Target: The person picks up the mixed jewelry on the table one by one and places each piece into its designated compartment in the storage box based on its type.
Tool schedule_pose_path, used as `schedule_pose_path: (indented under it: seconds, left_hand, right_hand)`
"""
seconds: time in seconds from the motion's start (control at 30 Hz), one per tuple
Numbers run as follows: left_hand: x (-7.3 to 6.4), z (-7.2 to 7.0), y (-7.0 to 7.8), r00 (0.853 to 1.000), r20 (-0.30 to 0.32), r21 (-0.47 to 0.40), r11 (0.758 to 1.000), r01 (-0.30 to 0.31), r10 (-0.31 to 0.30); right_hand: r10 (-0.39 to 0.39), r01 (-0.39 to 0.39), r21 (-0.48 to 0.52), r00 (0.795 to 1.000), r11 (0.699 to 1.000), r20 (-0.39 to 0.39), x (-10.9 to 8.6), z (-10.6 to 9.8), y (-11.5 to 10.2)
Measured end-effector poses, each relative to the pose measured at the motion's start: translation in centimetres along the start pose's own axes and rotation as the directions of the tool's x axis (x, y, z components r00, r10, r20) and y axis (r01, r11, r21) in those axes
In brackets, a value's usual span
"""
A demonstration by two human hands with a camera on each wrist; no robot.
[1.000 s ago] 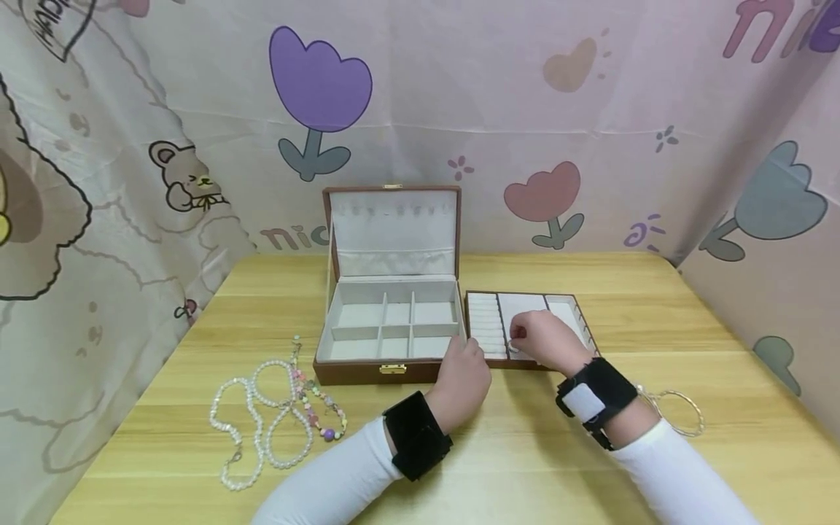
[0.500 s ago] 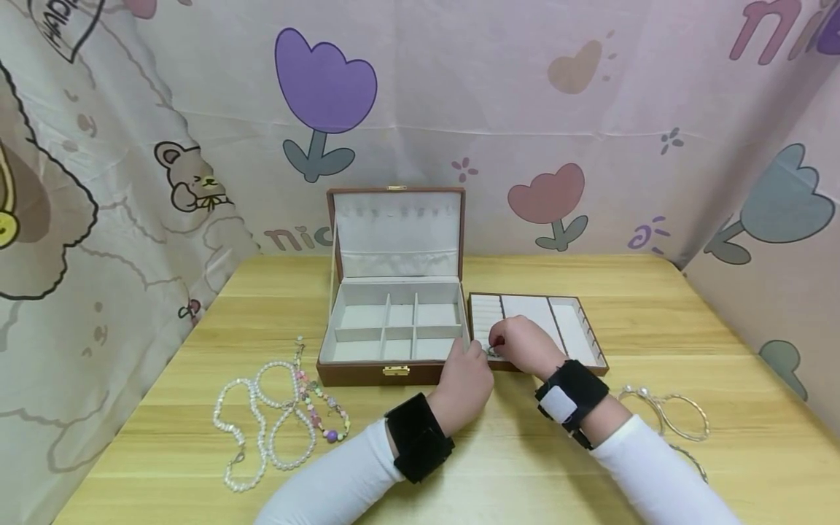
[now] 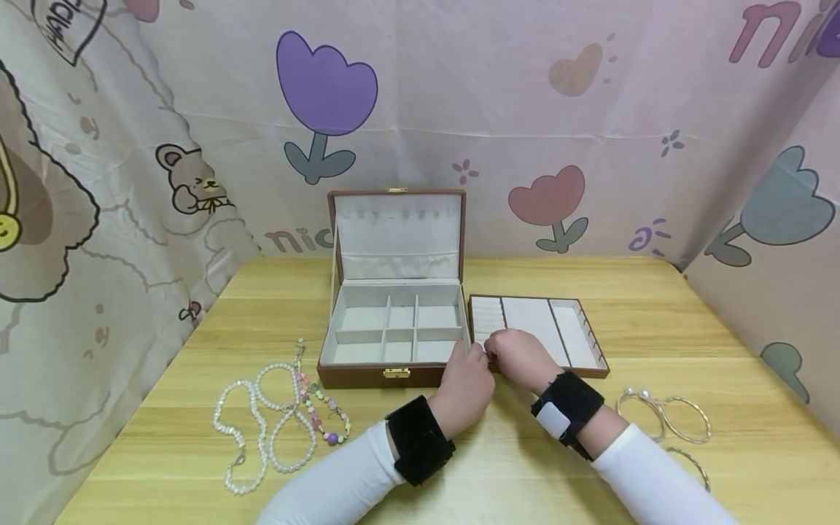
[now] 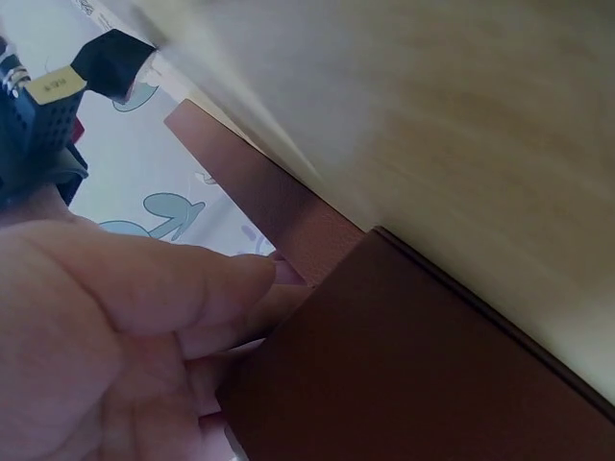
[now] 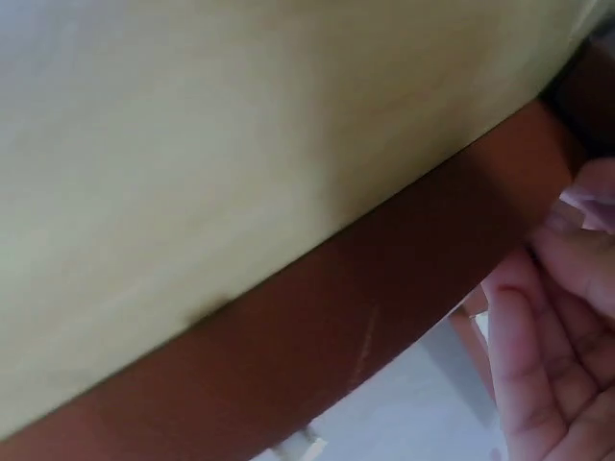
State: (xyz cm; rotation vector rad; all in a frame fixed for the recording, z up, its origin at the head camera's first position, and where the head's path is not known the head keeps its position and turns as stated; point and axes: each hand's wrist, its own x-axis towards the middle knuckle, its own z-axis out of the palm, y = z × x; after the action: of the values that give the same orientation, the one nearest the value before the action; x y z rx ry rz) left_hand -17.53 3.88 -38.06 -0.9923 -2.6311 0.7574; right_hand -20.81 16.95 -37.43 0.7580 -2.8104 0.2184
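Note:
A brown jewelry box with a white divided interior stands with its lid raised. Beside it on the right lies a shallow brown jewelry tray with ring rolls on its left. My left hand grips the box's front right corner, close to the tray; the left wrist view shows its thumb in front, other fingers partly behind the corner. My right hand is over the tray's front left corner, its fingertips pinching a small ring that is mostly hidden at the ring rolls.
Left on the wooden table lie white pearl strands and a colourful bead bracelet. Several thin bangles lie at the right, one partly under the right sleeve. A printed curtain hangs behind.
My right hand has moved left across the tray with the small ring, from the middle section to the ring rolls, and dipped slightly nearer. The left hand has stayed at the corner.

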Motion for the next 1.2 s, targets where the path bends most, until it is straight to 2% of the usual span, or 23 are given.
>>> schedule_pose_path:
  seconds: [0.37, 0.57, 0.67, 0.77, 0.87, 0.97, 1.1, 1.2]
  left_hand:
    - [0.3, -0.4, 0.2, 1.000, -0.003, 0.003, 1.000, -0.027, 0.027]
    - [0.4, -0.2, 0.5, 0.999, -0.012, -0.009, 1.000, -0.030, 0.030]
    - [0.4, -0.1, 0.6, 0.999, -0.018, -0.011, 1.000, -0.028, 0.028]
    - [0.4, -0.2, 0.7, 1.000, -0.009, 0.000, 1.000, -0.025, 0.025]
    - [0.3, -0.4, 0.5, 1.000, 0.002, 0.007, 1.000, -0.022, 0.022]
    - [0.3, -0.6, 0.1, 0.999, 0.025, 0.002, 1.000, -0.021, 0.021]
    - [0.3, -1.0, -0.4, 0.998, 0.063, -0.029, 0.999, -0.019, 0.020]
    - [0.5, -1.2, -0.7, 0.996, 0.090, -0.057, 0.998, -0.013, 0.018]
  right_hand:
    - [0.028, -0.024, -0.042, 0.997, 0.999, 0.075, -0.7, -0.3, 0.2]
    - [0.035, -0.035, 0.007, 0.994, 0.999, 0.103, -1.6, -0.2, 0.2]
    - [0.027, -0.031, 0.043, 0.996, 0.999, 0.083, -2.5, -0.5, 0.6]
    - [0.050, -0.053, 0.080, 0.998, 0.995, 0.050, -3.6, -1.6, 1.3]
    - [0.122, -0.125, 0.104, 0.992, 0.987, 0.031, -4.8, -3.4, 2.7]
    - [0.214, -0.217, 0.113, 0.976, 0.970, 0.037, -6.4, -5.1, 4.8]
    - [0.338, -0.345, 0.086, 0.937, 0.935, 0.083, -9.0, -6.8, 7.8]
    - [0.396, -0.403, 0.046, 0.910, 0.914, 0.122, -11.1, -7.4, 9.8]
